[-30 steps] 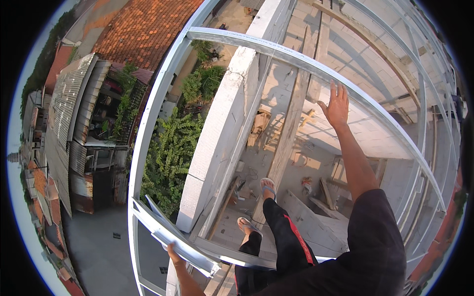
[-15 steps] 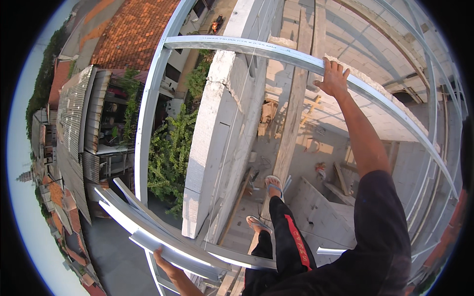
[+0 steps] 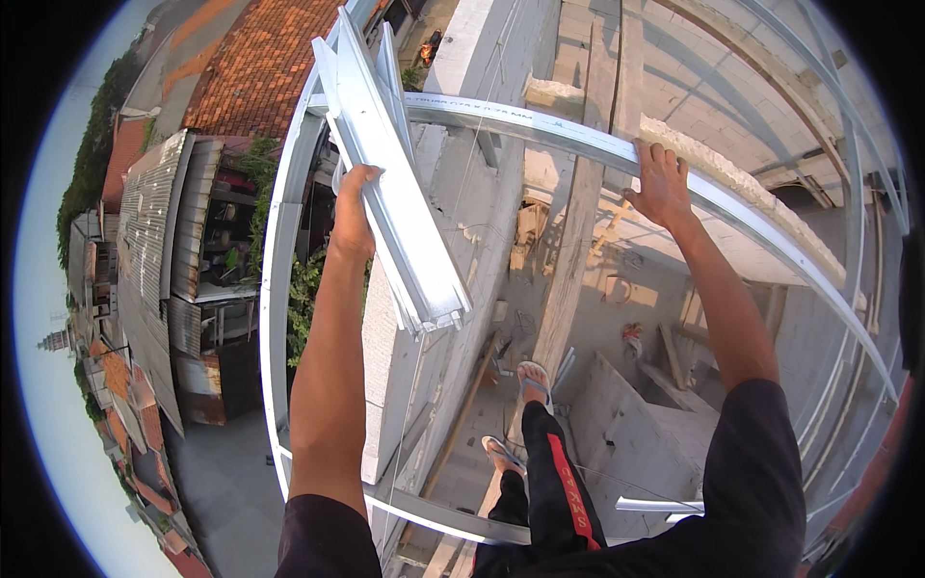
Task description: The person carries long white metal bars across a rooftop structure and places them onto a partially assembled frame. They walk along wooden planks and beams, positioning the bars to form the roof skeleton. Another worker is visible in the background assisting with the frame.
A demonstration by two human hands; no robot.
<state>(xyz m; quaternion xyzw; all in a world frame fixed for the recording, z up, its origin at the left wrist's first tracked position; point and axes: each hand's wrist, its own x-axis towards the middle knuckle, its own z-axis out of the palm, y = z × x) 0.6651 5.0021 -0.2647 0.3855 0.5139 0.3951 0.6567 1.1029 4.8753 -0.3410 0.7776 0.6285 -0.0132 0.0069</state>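
Note:
My left hand (image 3: 356, 210) is closed round a short bundle of silvery metal channels (image 3: 390, 164), raised at the left over the white block wall (image 3: 462, 207). The bundle's upper end overlaps the corner where the long side rail (image 3: 281, 250) meets the metal crossbeam (image 3: 491, 111). On the right, my right hand (image 3: 662, 183) rests over that crossbeam, fingers across its top edge and thumb on the near side. Whether the fingers curl fully under the beam is hidden. My sandalled feet (image 3: 532, 380) stand on a narrow wooden plank (image 3: 568, 260) high above the floor.
Below lies the room's floor (image 3: 636, 279), with boards and debris on it. More metal framing (image 3: 848, 193) curves along the right. A lower metal rail (image 3: 443, 515) crosses near my legs. Outside the wall are green shrubs (image 3: 306, 308) and neighbouring tiled roofs (image 3: 251, 67).
My left hand has carried the channels from the lower left up and forward to the crossbeam's left end, turning them more upright. My right hand stays on the crossbeam.

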